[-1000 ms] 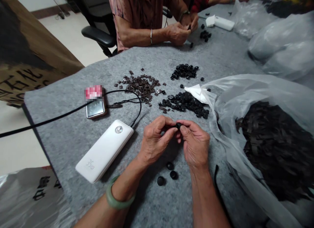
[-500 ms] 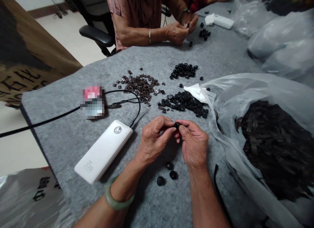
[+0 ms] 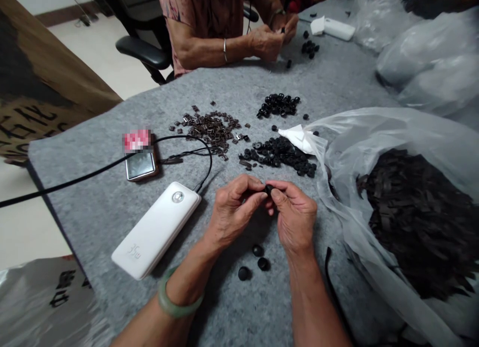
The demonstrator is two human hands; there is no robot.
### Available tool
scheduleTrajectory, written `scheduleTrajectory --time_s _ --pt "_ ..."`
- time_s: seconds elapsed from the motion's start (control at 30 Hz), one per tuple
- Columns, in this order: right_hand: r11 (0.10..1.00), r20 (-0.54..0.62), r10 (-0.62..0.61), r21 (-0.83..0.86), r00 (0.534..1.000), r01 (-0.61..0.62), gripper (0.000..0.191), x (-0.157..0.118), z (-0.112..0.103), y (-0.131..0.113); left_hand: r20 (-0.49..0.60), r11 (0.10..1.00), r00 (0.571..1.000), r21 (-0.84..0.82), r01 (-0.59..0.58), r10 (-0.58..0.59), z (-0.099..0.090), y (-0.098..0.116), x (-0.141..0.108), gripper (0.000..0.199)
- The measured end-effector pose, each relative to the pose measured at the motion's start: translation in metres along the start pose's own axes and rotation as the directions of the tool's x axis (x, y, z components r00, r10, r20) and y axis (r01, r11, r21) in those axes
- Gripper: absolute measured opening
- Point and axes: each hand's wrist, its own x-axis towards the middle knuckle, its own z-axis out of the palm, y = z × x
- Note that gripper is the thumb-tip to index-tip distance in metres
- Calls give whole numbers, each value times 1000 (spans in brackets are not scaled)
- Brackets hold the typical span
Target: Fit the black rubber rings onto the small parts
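1. Big grey felt mat [image 3: 71, 187] covers the whole table, and everything here sits on it.
2. Huge clear plastic bag [image 3: 377, 122] slumps on the right, stuffed with flat dark brown strips [image 3: 415, 222]. More cloudy plastic bags [image 3: 422, 73] are bunched up past it.
3. Across the table, a person in a patterned short-sleeved top [image 3: 202, 23] has both hands [image 3: 266, 43] together, pinching something too small to make out.
4. Slim white power bank [image 3: 155, 230] lies left of my hands, just beside a black cable [image 3: 75, 185] that runs past a phone [image 3: 141, 166], which is partly blurred out.
5. Two heaps of matte black rubber rings [image 3: 277, 152] sit mid-table, with a loose pile of tiny dark brown clips [image 3: 207, 130] to their left.
6. Left hand [image 3: 234, 212] is curled nearly shut, with a pale green bangle [image 3: 175, 297] on the wrist. Right hand [image 3: 295, 220] is curled the same way, and the two nearly meet at the fingertips.
7. Small black ring [image 3: 268, 189] is pinched between both hands, held up over the felt, just below the bigger heap.
8. Three round black pieces [image 3: 257, 251] lie on the felt below my hands.
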Motion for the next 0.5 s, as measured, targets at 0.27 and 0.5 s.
scheduleTrajectory --time_s 0.27,0.5 --pt "998 -20 -45 -38 999 44 29 -2 3 4 -42 987 998 -157 41 -48 6 2 0 11" --pt "993 10 -96 -74 995 97 28 -5 5 4 31 884 977 -421 202 -209 9 7 4 23"
